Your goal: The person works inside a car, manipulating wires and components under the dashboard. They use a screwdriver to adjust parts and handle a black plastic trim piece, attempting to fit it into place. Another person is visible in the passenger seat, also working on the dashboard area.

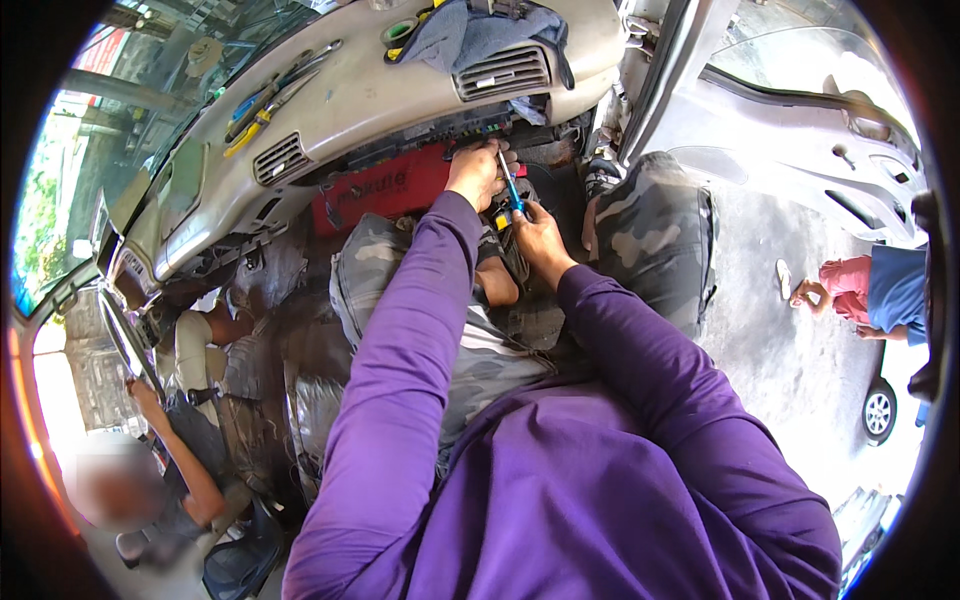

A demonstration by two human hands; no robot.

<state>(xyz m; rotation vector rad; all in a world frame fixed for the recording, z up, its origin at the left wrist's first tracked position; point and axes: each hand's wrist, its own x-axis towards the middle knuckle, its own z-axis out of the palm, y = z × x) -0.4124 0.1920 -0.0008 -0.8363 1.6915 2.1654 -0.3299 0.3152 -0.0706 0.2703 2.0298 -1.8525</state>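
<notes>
My right hand (540,238) is closed round the blue handle of a screwdriver (516,196), whose thin metal shaft points up and away toward the dashboard. At the shaft's far end, my left hand (478,174) has its fingers curled together; what they hold, if anything, is too small to tell. Both hands are low in front of the open underside of the dashboard (400,88), beside a dark strip of small coloured parts (478,132). A red flat box or panel (375,187) with lettering lies just left of my left hand.
Pliers with yellow handles (250,130) and other hand tools lie on the dashboard, with a grey cloth (455,35) and a green tape roll (398,32) farther right. An open car door (790,130) stands at right. Another person (190,470) is at lower left; one more stands outside.
</notes>
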